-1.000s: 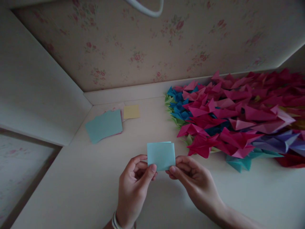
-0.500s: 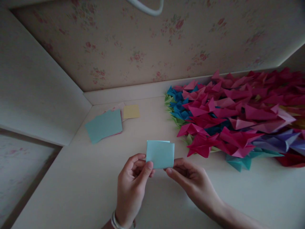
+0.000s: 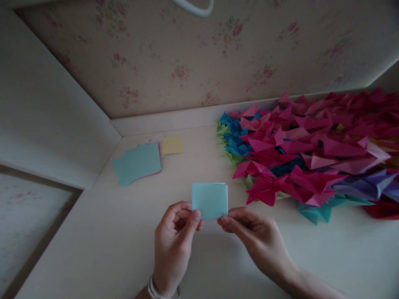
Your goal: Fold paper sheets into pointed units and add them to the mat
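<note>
A light blue sheet of origami paper [image 3: 210, 200], folded into a small rectangle, is held up above the white table. My left hand [image 3: 176, 241] pinches its lower left corner, thumb in front and fingers behind. At the lower right corner, my right hand [image 3: 254, 234] grips the paper between thumb and fingertips. The folded layers lie almost flush, with a thin edge of the back layer showing along the top. Fingers behind the paper are partly hidden.
Stacked blue-green paper sheets [image 3: 139, 163] lie at the back left, beside a small yellow paper square [image 3: 173, 145]. Many folded paper cranes [image 3: 305, 153], mostly pink, cover the right side. A white cable [image 3: 196, 9] hangs before the floral wall [image 3: 187, 50].
My right thumb has moved up onto the front of the paper's lower right corner. The top edges of the folded layers now sit closer together.
</note>
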{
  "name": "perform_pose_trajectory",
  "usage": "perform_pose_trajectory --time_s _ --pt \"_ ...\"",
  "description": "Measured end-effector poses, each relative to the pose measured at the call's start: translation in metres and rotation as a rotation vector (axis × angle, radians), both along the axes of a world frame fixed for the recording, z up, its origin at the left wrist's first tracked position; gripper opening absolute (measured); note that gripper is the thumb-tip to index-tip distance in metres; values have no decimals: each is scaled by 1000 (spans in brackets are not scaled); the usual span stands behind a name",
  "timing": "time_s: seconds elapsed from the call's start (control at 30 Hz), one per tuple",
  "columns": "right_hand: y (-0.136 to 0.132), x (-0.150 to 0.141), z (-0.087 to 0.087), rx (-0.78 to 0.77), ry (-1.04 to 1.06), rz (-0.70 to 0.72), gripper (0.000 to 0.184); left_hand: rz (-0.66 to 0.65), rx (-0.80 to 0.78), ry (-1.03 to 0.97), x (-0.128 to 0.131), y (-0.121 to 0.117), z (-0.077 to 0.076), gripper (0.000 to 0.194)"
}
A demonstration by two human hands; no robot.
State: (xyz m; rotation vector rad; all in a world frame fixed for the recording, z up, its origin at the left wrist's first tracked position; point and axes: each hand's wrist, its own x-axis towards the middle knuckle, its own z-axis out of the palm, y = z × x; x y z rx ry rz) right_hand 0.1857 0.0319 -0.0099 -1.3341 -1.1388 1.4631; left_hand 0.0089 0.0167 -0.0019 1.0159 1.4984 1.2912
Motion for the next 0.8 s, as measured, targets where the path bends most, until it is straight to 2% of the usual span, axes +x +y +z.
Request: perform_pose_trajectory --time_s 0.47,0.6,0.7,0.8 --pt "0 -4 9 -119 196 -72 25 38 -10 -35 5 1 -5 23" --pt "0 -4 5 -135 342 -99 28 3 -36 -23 4 2 -4 28" --pt "3 -2 3 -124 376 -59 33 -36 -63 -14 2 3 -4 39" --pt "5 0 4 -121 319 29 35 -66 -71 2 0 2 -4 35"
